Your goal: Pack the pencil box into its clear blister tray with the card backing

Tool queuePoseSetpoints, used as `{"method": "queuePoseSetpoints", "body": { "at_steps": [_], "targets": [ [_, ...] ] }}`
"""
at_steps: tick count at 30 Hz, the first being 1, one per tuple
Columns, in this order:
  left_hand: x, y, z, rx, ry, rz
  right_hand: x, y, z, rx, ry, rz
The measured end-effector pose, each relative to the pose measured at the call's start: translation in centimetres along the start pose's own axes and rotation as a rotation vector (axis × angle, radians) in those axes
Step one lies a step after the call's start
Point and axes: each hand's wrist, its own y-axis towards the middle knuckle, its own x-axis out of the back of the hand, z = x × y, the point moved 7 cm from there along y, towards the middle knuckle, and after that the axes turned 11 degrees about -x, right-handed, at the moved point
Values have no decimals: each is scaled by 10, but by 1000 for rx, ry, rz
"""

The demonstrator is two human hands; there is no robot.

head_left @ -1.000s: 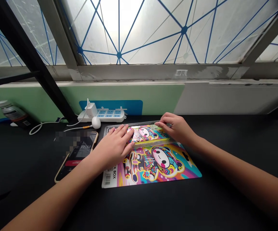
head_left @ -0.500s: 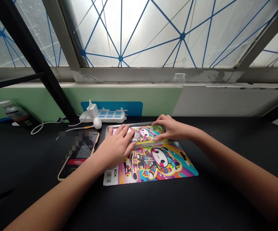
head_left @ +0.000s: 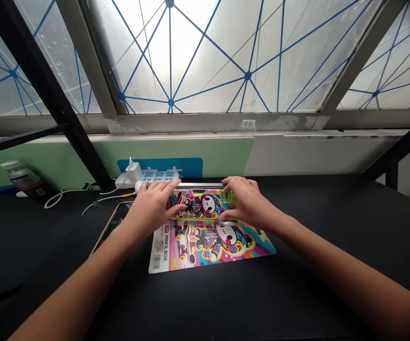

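Observation:
A colourful pencil box (head_left: 199,204), with a cartoon character on its face, lies across the upper part of a printed card (head_left: 208,248) that reads "PENCIL BOX". Around the box's right end, my right hand (head_left: 249,201) is closed, fingers at the far edge and thumb at the near edge. My left hand (head_left: 157,201) grips the left end, its thumb lying over the box's face and its fingers reaching toward the far edge. Both palms hide the ends of the box. The card rests on the black table, its barcode side at the left.
A phone (head_left: 110,222) lies partly behind my left forearm. Near the wall are a white power strip (head_left: 160,175) with a plugged-in adapter (head_left: 133,171) and a white cable (head_left: 108,196). At the far left a bottle (head_left: 25,180) stands by a black frame post (head_left: 80,137).
My left hand has shifted from lying over the box's middle-left to its left end, uncovering more of the printed face. My right hand keeps its hold. The camera view has shifted.

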Motion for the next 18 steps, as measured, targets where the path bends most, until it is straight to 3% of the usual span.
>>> {"method": "queuePoseSetpoints", "body": {
  "at_steps": [5,10,14,16,18],
  "targets": [
    [1,0,-1,-54,-27,-27,9,-14,16,127,-34,-222],
    [8,1,-5,-93,-22,-111,13,-14,21,241,-12,-303],
    [42,-11,-26,-150,10,-231,41,-34,35,336,-7,-420],
    [66,-29,-46,-212,48,-365,55,-58,43,379,-23,-482],
    [76,-53,-67,-259,59,-420,62,-89,52,442,-78,-536]
  ]
}}
